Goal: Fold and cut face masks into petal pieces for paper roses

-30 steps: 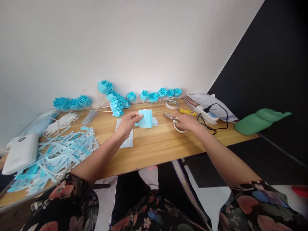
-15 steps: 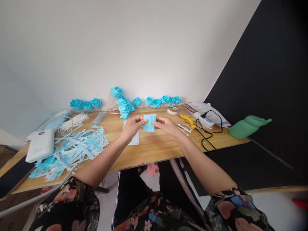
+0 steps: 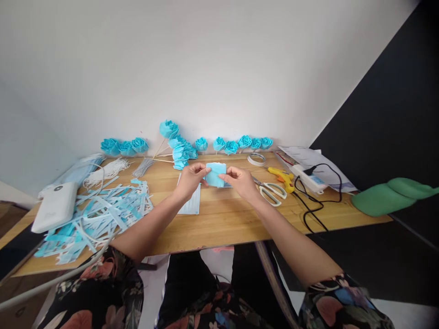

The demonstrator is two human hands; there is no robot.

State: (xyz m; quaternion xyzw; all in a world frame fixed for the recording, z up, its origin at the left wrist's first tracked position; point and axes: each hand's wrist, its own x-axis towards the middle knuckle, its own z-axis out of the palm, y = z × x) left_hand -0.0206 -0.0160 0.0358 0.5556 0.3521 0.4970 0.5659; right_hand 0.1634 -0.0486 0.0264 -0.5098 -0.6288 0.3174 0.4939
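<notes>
- Biggest thing in view is the pale wall (image 3: pixel 219 68), with the wooden tabletop (image 3: pixel 219 233) running along the foot of it.
- Next up, a big messy heap of blue and white strips (image 3: pixel 103 212) on the left end of the tabletop, with a white boxy device (image 3: pixel 56 205) right beside it.
- Green bottle (image 3: pixel 382 196) over at the far right end, tipped on its side from the look of it.
- Loose papers (image 3: pixel 331 170) near the wall on the right, with a white power strip (image 3: pixel 310 179) in front of them.
- Bunch of blue flowers (image 3: pixel 231 147) lined up along the wall, plus a cluster of stemmed ones (image 3: pixel 180 151) left of centre.
- Left hand (image 3: pixel 190 182): fingers pinched narrow on the left edge of the blue square. A flat pleated piece (image 3: pixel 190 203) lies partly under that hand.
- Right hand (image 3: pixel 241 183): same deal, thumb and fingers gripping the square's right edge. Scissors (image 3: pixel 262 185) sit just beside it, and a yellow glue gun (image 3: pixel 287 179) past those.
- White roll of tape (image 3: pixel 255 163) toward the back.
- Smallest: the blue square (image 3: pixel 214 176) itself, held up between both hands, around mid-tabletop.
</notes>
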